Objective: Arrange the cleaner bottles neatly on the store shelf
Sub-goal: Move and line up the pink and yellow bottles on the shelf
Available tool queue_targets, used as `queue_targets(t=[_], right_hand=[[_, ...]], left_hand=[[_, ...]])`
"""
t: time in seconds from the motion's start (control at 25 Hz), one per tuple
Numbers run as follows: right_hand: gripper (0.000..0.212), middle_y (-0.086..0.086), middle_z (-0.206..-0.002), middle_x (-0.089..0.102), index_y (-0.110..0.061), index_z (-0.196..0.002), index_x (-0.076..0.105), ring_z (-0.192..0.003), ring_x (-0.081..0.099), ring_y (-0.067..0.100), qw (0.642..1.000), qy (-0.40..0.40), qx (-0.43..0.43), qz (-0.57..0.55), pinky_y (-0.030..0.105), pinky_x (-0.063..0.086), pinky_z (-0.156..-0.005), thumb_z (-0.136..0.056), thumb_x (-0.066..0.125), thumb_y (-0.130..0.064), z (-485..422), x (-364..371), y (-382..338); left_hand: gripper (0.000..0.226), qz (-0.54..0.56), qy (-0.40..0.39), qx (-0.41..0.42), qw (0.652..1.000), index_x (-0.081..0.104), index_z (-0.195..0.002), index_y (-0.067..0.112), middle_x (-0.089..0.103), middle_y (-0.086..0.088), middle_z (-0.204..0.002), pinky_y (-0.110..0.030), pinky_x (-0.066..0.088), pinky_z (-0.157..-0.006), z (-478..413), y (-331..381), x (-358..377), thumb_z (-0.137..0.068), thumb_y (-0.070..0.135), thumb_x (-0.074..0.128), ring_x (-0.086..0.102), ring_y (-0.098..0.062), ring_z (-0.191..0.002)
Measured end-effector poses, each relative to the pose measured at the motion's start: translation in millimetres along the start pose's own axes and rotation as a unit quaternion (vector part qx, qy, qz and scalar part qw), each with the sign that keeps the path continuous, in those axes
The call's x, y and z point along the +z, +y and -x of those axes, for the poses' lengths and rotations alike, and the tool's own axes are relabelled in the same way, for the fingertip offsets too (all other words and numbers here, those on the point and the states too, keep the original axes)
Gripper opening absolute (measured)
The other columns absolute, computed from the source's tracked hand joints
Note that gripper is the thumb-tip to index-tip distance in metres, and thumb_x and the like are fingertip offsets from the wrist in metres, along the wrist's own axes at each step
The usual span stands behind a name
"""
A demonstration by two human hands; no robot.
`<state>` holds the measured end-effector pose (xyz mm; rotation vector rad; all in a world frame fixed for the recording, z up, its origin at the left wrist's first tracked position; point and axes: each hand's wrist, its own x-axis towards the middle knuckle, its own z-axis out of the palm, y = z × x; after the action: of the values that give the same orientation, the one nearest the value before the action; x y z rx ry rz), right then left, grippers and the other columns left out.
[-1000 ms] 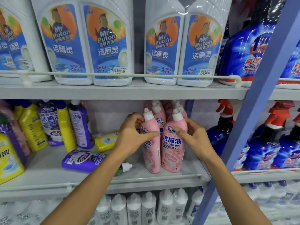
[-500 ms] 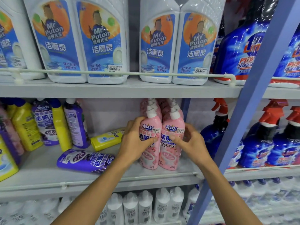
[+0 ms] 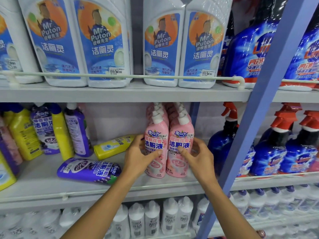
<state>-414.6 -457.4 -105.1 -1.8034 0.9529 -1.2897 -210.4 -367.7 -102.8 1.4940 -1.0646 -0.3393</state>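
Note:
Two rows of pink cleaner bottles stand upright on the middle shelf (image 3: 43, 180). My left hand (image 3: 139, 157) grips the front left pink bottle (image 3: 156, 135), thumb across its label. My right hand (image 3: 198, 159) holds the front right pink bottle (image 3: 181, 137) the same way. The two bottles touch side by side. A purple bottle (image 3: 88, 169) lies on its side on the shelf to the left, and a yellow bottle (image 3: 112, 146) lies on its side behind it.
Yellow and purple bottles (image 3: 51, 128) stand at the shelf's left. Blue spray bottles with red triggers (image 3: 293, 144) fill the right bay behind a slanted blue upright (image 3: 255, 107). Large white bottles (image 3: 103, 42) line the upper shelf; small white bottles (image 3: 155, 219) the lower one.
Both hands have pushed the two front pink bottles back and upright against the rows behind. My hands slid lower on the bottles. The view shifted slightly.

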Motion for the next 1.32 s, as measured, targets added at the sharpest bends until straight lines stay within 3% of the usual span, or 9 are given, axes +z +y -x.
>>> queue_targets(t=[0.16, 0.32, 0.44, 0.56, 0.64, 0.76, 1.04, 1.16, 1.32], right_hand=[[0.052, -0.014, -0.113, 0.072, -0.020, -0.130, 0.063, -0.102, 0.068, -0.003, 0.999, -0.038, 0.001, -0.006, 0.027, 0.059, -0.092, -0.083, 0.083, -0.028, -9, -8, 1], [0.056, -0.014, -0.124, 0.070, -0.025, -0.141, 0.058, -0.111, 0.067, 0.000, 1.000, -0.026, -0.003, -0.005, 0.030, 0.058, -0.096, -0.089, 0.077, -0.032, -4, -12, 10], [0.068, -0.015, -0.131, 0.063, -0.028, -0.145, 0.049, -0.118, 0.061, 0.000, 0.999, 0.036, 0.002, 0.016, 0.016, 0.050, -0.093, -0.086, 0.079, -0.042, 17, 8, 17], [0.060, -0.013, -0.117, 0.066, -0.028, -0.131, 0.056, -0.107, 0.063, -0.002, 0.998, 0.052, 0.019, 0.040, 0.004, 0.046, -0.078, -0.079, 0.083, -0.043, 21, 17, 16], [0.051, -0.020, -0.105, 0.066, -0.034, -0.120, 0.056, -0.097, 0.064, -0.009, 0.997, 0.044, 0.018, 0.053, 0.006, 0.048, -0.076, -0.078, 0.085, -0.038, 17, 14, 17], [0.052, -0.024, -0.101, 0.067, -0.032, -0.122, 0.059, -0.092, 0.063, -0.016, 0.998, 0.024, 0.024, 0.046, 0.006, 0.050, -0.077, -0.078, 0.086, -0.030, 11, 2, 23], [0.056, -0.025, -0.112, 0.068, -0.035, -0.134, 0.056, -0.103, 0.064, -0.011, 0.999, 0.005, 0.018, 0.027, 0.014, 0.053, -0.085, -0.083, 0.081, -0.037, 12, 0, 32], [0.059, -0.019, -0.117, 0.070, -0.033, -0.136, 0.056, -0.107, 0.066, -0.004, 0.999, 0.009, 0.023, 0.025, 0.025, 0.057, -0.089, -0.083, 0.080, -0.040, 14, 1, 35], [0.062, -0.014, -0.119, 0.070, -0.026, -0.139, 0.055, -0.108, 0.066, -0.001, 0.999, 0.008, 0.029, 0.040, 0.026, 0.057, -0.092, -0.084, 0.080, -0.036, 15, 0, 30]], left_hand=[[0.053, 0.013, -0.003, -0.030, 0.999, 0.064, -0.111, 0.020, 0.074, 0.009, -0.100, -0.010, 0.051, -0.071, 3, -7, 2, -0.067, 0.020, 0.094, 0.067, 0.008, -0.083], [0.053, -0.004, 0.046, -0.021, 0.999, 0.063, -0.109, 0.029, 0.074, 0.014, -0.100, -0.018, 0.054, -0.075, 13, -3, 13, -0.066, 0.031, 0.094, 0.067, 0.007, -0.086], [0.056, -0.011, 0.062, -0.019, 0.998, 0.061, -0.109, 0.032, 0.074, 0.016, -0.098, -0.024, 0.059, -0.074, 19, -7, 18, -0.064, 0.033, 0.095, 0.069, 0.006, -0.084], [0.059, -0.035, 0.037, -0.037, 0.998, 0.061, -0.110, 0.029, 0.076, 0.014, -0.097, -0.035, 0.062, -0.076, 17, -15, 15, -0.062, 0.037, 0.095, 0.071, 0.002, -0.082], [0.060, -0.049, 0.043, -0.044, 0.997, 0.060, -0.109, 0.030, 0.076, 0.014, -0.096, -0.037, 0.062, -0.077, 17, -17, 16, -0.062, 0.039, 0.095, 0.072, 0.001, -0.082], [0.060, -0.068, 0.063, -0.045, 0.995, 0.058, -0.106, 0.031, 0.075, 0.014, -0.096, -0.038, 0.062, -0.076, 19, -13, 24, -0.060, 0.043, 0.094, 0.071, 0.000, -0.083], [0.067, -0.156, 0.088, -0.038, 0.983, 0.050, -0.109, 0.032, 0.071, 0.005, -0.104, -0.041, 0.058, -0.075, 22, -9, 42, -0.060, 0.061, 0.086, 0.070, -0.021, -0.092], [0.067, -0.155, 0.086, -0.040, 0.983, 0.051, -0.109, 0.030, 0.071, 0.004, -0.105, -0.042, 0.058, -0.077, 22, -10, 42, -0.061, 0.058, 0.088, 0.069, -0.022, -0.094], [0.060, -0.134, 0.072, -0.045, 0.987, 0.052, -0.107, 0.029, 0.071, 0.007, -0.103, -0.035, 0.057, -0.076, 24, -1, 39, -0.065, 0.050, 0.090, 0.068, -0.015, -0.091]])
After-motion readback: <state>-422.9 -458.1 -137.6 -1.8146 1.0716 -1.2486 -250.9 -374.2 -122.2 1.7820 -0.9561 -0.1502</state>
